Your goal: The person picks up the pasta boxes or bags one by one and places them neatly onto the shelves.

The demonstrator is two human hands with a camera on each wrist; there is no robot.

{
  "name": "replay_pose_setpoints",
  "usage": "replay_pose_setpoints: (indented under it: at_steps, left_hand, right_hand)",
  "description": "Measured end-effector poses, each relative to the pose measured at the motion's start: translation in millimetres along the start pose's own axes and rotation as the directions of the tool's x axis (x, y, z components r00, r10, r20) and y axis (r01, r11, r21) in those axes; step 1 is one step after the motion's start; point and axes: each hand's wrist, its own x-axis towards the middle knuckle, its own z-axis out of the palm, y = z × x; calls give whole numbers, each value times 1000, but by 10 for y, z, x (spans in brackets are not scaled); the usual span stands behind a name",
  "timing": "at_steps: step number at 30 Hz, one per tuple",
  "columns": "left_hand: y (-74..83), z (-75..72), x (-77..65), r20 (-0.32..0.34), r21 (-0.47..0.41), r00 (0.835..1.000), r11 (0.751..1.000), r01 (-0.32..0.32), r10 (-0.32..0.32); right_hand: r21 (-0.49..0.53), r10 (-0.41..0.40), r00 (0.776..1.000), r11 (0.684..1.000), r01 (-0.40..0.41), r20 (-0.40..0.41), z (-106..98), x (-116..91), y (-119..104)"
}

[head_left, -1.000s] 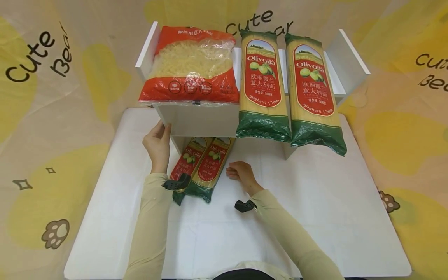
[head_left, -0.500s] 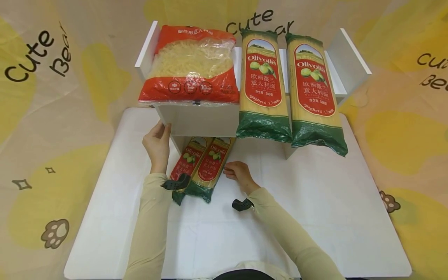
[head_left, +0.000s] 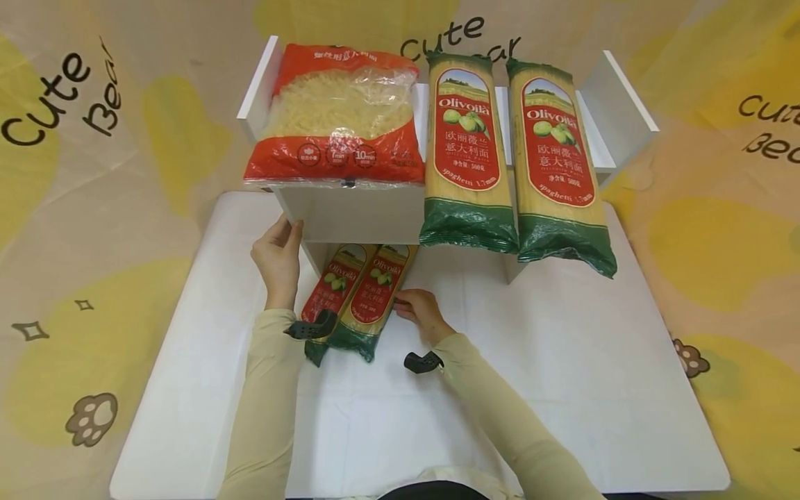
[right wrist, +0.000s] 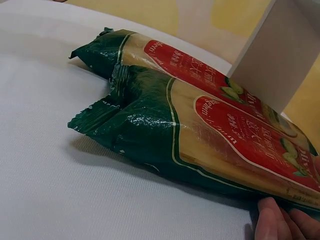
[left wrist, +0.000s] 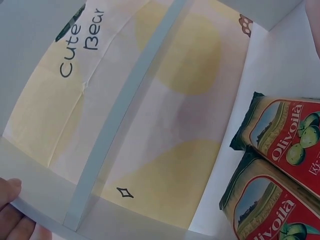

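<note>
My left hand pinches the left side panel of a white shelf, thumb on the inner face; in the left wrist view its fingers lie along the panel edge. Two spaghetti packs with red labels and green ends lie side by side on the table under the shelf: the left pack and the right pack. My right hand is beside the right pack, fingertips at its right edge. Up close in the right wrist view, those fingers meet the pack's lower side near the tabletop.
On the upper shelf lie a red bag of spiral pasta and two more spaghetti packs, one in the middle and one at the right, both overhanging its front. The white table stands before a yellow patterned cloth.
My right hand has moved left, from a short gap away to the right pack's edge. The left hand keeps its hold on the shelf panel, and the packs show no clear movement.
</note>
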Motion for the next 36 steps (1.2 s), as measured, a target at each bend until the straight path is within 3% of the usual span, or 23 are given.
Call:
replay_pose_setpoints:
  at_steps: [5, 11, 17, 20, 27, 36]
  left_hand:
    - [7, -15, -7, -3, 3, 1000, 1000, -1, 1]
    - [18, -23, -10, -4, 22, 1000, 1000, -6, 6]
    - [-236, -7, 79, -10, 10, 1000, 1000, -9, 9]
    - [-335, -8, 109, -15, -12, 1000, 1000, -5, 5]
    - [-361, 45, 117, -19, -100, 999, 995, 30, -32]
    - [-345, 65, 102, -33, -71, 999, 997, 16, -18]
  right_hand:
    - [-46, -1, 1000, 999, 2, 10, 50, 16, -4]
    - [-174, -52, 999, 983, 51, -4, 117, 43, 14]
    - [-312, -125, 991, 945, 102, -54, 170, 73, 44]
    - [-306, -112, 992, 948, 93, -48, 172, 87, 39]
    - [-290, -124, 990, 952, 102, -59, 106, 135, 53]
    - [-222, -106, 994, 970, 98, -23, -34, 47, 67]
